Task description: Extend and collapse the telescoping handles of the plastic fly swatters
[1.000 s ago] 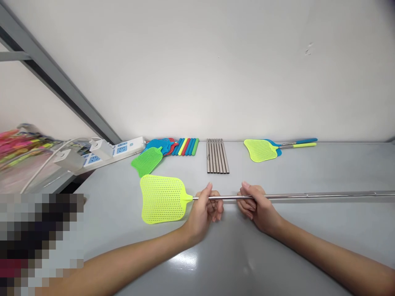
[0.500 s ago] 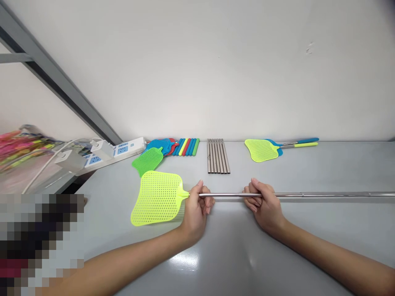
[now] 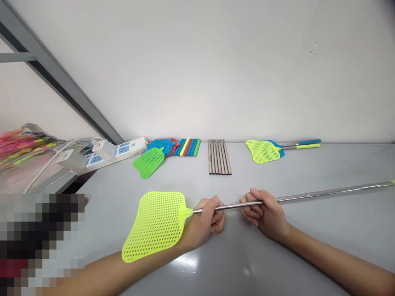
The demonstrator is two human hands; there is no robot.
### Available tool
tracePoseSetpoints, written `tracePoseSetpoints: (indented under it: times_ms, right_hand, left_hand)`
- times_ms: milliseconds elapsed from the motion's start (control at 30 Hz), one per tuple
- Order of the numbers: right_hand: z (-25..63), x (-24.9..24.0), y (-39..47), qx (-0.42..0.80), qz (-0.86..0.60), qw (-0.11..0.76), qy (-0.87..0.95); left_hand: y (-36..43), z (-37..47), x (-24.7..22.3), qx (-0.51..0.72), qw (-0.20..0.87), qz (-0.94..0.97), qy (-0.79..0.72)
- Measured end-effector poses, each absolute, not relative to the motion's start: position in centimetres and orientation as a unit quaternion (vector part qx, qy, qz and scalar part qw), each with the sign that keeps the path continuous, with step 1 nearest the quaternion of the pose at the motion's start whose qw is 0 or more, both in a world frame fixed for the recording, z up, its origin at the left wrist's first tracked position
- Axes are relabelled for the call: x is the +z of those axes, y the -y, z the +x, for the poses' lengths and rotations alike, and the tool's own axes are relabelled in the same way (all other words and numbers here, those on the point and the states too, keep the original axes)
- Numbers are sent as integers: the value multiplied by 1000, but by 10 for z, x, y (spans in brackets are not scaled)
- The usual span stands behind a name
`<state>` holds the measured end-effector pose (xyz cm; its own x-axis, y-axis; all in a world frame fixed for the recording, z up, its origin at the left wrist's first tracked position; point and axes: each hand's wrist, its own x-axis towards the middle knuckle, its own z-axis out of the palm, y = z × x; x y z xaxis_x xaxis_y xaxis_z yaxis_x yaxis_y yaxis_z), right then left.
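Note:
A yellow-green fly swatter (image 3: 157,224) with a long, drawn-out metal telescopic rod is held across the front in both fists. My left hand (image 3: 208,222) is closed round the thin rod just right of the perforated head. Farther along, my right hand (image 3: 265,211) grips the same rod, thumb on top. The rod slants up to the right, where a bit of yellow-green handle shows at the frame edge. Behind the hands lies a row of metal telescopic rods (image 3: 219,158). Left of them are several coloured handle grips (image 3: 187,148) and loose swatter heads, a green one (image 3: 148,162) in front.
Two finished-looking swatters, the top one yellow-green (image 3: 263,152), lie at the back right by the wall. A white power strip (image 3: 123,152) with plugs and a cable lies at the left on the grey table (image 3: 324,172). Colourful packages (image 3: 27,144) are heaped beyond the left edge.
The swatter's head has dropped toward me and the rod now tilts up to the right; its handle end has come into view. My left hand has shifted down and slightly right.

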<state>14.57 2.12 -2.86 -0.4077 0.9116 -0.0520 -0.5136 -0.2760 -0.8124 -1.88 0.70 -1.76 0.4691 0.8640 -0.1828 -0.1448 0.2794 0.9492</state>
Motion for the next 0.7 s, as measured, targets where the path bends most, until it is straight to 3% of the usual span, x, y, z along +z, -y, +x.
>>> tracePoseSetpoints:
  times_ms: [700]
  right_hand:
    - [146,-35,-14,729,-262,385,502]
  left_hand:
    - [-5,-19,-10,293,687,557,-364]
